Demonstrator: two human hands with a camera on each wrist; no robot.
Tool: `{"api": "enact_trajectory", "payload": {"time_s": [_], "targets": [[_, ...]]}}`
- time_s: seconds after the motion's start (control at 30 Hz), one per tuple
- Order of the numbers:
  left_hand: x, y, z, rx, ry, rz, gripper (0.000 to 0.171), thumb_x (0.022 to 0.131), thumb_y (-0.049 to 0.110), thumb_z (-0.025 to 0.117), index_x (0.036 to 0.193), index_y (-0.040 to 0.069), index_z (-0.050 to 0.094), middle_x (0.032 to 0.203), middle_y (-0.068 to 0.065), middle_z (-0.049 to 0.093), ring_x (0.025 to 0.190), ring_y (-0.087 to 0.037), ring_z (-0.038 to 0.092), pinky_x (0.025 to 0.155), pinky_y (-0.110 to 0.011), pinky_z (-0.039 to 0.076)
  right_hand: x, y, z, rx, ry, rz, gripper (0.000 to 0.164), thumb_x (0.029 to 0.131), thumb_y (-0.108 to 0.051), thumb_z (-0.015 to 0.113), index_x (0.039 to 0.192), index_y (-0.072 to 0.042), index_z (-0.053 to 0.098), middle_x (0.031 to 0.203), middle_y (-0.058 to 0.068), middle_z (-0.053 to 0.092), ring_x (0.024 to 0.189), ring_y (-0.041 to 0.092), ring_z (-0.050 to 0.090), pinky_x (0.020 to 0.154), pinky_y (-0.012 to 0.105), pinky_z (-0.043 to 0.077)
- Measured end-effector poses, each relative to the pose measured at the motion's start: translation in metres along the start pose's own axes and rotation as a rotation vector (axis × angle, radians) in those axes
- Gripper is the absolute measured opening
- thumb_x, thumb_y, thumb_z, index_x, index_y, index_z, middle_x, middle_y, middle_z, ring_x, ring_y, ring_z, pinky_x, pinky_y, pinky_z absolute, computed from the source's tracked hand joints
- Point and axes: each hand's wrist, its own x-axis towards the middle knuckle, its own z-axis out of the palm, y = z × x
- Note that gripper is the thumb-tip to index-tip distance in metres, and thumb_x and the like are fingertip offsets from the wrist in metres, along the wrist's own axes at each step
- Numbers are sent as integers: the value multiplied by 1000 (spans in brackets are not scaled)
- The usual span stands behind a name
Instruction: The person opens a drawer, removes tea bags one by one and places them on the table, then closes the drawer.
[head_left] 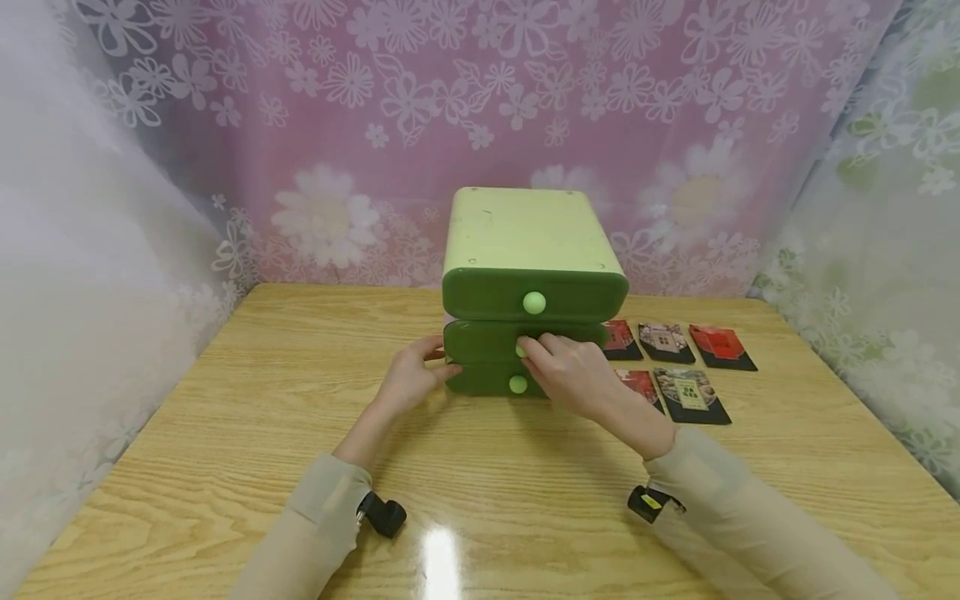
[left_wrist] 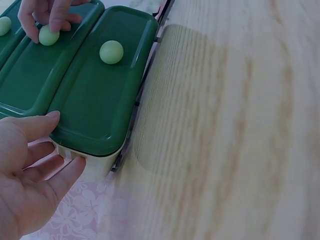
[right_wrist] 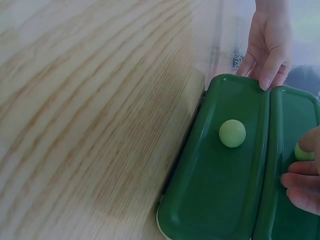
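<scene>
A small drawer cabinet (head_left: pixel 528 225) with a pale yellow-green top and three dark green drawer fronts stands on the table. Each front has a round light-green knob. My right hand (head_left: pixel 573 371) pinches the middle drawer's knob (left_wrist: pixel 49 36) between thumb and fingers. At the cabinet's left side is my left hand (head_left: pixel 408 379), holding its front edge. In the left wrist view the left thumb presses the front edge between the middle and bottom drawers, with the other fingers along the side. Below, the bottom knob (head_left: pixel 518 384) is untouched; the top knob (head_left: pixel 534 302) is also free.
Several flat dark packets with coloured labels, such as a red one (head_left: pixel 722 346) and a green-brown one (head_left: pixel 690 396), lie right of the cabinet. The wooden table (head_left: pixel 300 350) meets a pink flowered curtain (head_left: pixel 420 100) behind. Pale curtains flank both sides.
</scene>
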Motion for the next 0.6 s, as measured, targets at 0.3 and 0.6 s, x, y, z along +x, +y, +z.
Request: {"api": "enact_trajectory", "payload": {"time_s": [0.3,0.6], "targets": [[-1,1,0,-4,9,-4,44,83,17,71,125,12,60,130,-7,56,117,-29,53,94,-44,46,-1,-1,-4,-51,-37,11,36,74,-17,79,104,-6,62,70,6,58,51,18,54,34,26,33],[-1,0,-2,-24,-14,20,42,86,21,68,126,13,59,132,-5,54,118,-28,53,94,-45,47,-9,-1,-5,-7,43,-39,20,96,-19,48,98,-4,61,67,5,57,46,15,50,33,24,30]]}}
